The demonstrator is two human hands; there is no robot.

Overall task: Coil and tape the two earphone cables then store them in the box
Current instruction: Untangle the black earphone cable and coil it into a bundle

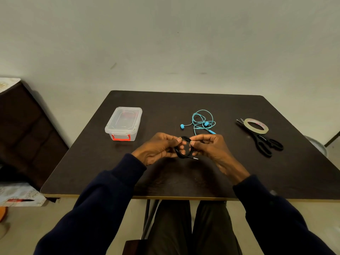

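Note:
A black earphone cable (186,154) is wound into a small coil above the middle of the dark table (184,105). My left hand (158,147) pinches its left side and my right hand (211,146) pinches its right side. The metal plug sticks out at the coil's lower right. A blue earphone cable (202,122) lies loose and tangled just beyond my hands. The clear plastic box (124,123) with a red latch stands to the far left, its lid on. A roll of clear tape (256,126) rests on black scissors (266,142) at the right.
A dark brown cabinet (27,129) stands left of the table, with a patterned cloth (20,194) below it. The pale wall (165,43) runs right behind the table's far edge. My legs are under the near edge.

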